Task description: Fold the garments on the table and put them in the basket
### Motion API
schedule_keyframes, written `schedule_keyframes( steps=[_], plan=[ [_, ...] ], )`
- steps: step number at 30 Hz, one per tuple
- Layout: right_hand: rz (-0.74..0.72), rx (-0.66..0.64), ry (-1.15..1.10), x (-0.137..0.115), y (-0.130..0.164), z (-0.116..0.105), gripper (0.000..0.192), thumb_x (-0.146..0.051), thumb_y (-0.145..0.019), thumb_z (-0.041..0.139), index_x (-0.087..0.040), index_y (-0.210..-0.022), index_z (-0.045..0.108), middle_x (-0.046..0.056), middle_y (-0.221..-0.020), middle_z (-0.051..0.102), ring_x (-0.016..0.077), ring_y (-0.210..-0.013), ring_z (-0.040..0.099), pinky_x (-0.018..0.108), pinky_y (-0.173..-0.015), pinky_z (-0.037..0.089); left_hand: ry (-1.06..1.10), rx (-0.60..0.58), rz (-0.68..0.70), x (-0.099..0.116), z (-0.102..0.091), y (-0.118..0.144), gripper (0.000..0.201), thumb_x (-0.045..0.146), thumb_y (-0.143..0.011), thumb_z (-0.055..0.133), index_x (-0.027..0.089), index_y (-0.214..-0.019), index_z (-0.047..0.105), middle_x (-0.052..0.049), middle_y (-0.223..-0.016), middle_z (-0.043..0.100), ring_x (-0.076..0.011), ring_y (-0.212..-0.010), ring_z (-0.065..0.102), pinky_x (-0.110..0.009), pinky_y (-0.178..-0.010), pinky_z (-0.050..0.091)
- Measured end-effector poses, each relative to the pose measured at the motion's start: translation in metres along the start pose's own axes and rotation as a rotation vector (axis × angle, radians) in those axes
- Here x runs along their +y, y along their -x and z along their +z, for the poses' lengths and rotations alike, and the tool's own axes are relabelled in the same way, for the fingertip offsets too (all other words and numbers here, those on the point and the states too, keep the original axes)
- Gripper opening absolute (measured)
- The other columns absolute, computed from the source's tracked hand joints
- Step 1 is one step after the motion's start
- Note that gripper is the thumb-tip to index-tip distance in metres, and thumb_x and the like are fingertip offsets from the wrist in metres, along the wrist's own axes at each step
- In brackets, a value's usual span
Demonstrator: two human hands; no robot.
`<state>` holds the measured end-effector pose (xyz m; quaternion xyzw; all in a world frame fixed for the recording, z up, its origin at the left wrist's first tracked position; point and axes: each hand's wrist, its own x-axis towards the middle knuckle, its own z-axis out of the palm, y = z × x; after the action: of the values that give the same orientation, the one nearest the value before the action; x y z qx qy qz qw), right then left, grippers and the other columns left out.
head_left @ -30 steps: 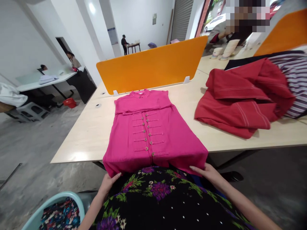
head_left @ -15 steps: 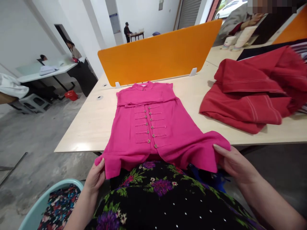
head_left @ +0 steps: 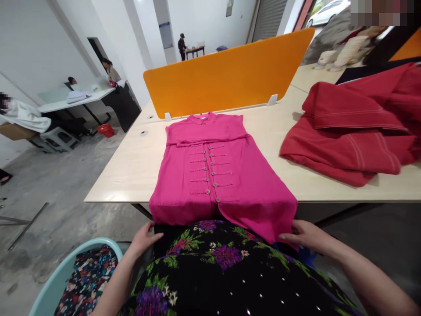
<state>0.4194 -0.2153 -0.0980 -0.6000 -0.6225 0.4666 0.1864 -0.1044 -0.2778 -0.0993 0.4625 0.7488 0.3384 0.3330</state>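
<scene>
A pink sleeveless shirt [head_left: 184, 175] lies front up on the table, its two rows of round buttons running down the middle and its upper part folded across. The lower hem hangs over the table's near edge. Beside the left hem corner is my left hand [head_left: 144, 240], apart from the cloth, thumb and fingers spread. My right hand [head_left: 304, 235] is at the right hem corner; its thumb lies over the hanging cloth and stands apart from the forefinger. Its other fingers are partly hidden.
Red folded cloth [head_left: 342, 131] lies on the table [head_left: 115, 175] at right. An orange divider [head_left: 226, 79] stands behind the shirt. On the floor at left is a light blue tub [head_left: 52, 281] holding flowered fabric. Thread cones [head_left: 348, 52] and a co-worker are beyond, upper right.
The lifted hem corners have come down and hang flatter over the table edge. My left hand has let go of its corner; my right hand has moved lower and its grip has loosened.
</scene>
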Motion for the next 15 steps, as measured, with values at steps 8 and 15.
schedule_keyframes(
  steps=[8, 15],
  plan=[
    [-0.041, 0.241, -0.582, 0.004, -0.030, 0.013, 0.052, -0.039, -0.049, 0.085, -0.018, -0.094, 0.071, 0.009, -0.095, 0.074, 0.0331, -0.098, 0.066, 0.046, -0.092, 0.051, 0.539, -0.083, 0.083, 0.041, 0.016, -0.047, 0.061, 0.037, -0.046, 0.086, 0.012, -0.098, 0.066, -0.014, -0.110, 0.068, -0.0293, -0.113, 0.057, -0.040, -0.101, 0.041],
    [0.003, 0.125, -0.520, -0.018, -0.042, 0.027, 0.054, -0.037, -0.041, 0.086, -0.018, -0.090, 0.072, 0.009, -0.094, 0.074, 0.0323, -0.091, 0.068, 0.045, -0.083, 0.057, 0.574, -0.283, -0.076, 0.048, 0.036, -0.048, 0.056, 0.029, -0.037, 0.089, 0.012, -0.087, 0.071, -0.011, -0.091, 0.074, -0.0282, -0.091, 0.067, -0.041, -0.089, 0.050]
  ],
)
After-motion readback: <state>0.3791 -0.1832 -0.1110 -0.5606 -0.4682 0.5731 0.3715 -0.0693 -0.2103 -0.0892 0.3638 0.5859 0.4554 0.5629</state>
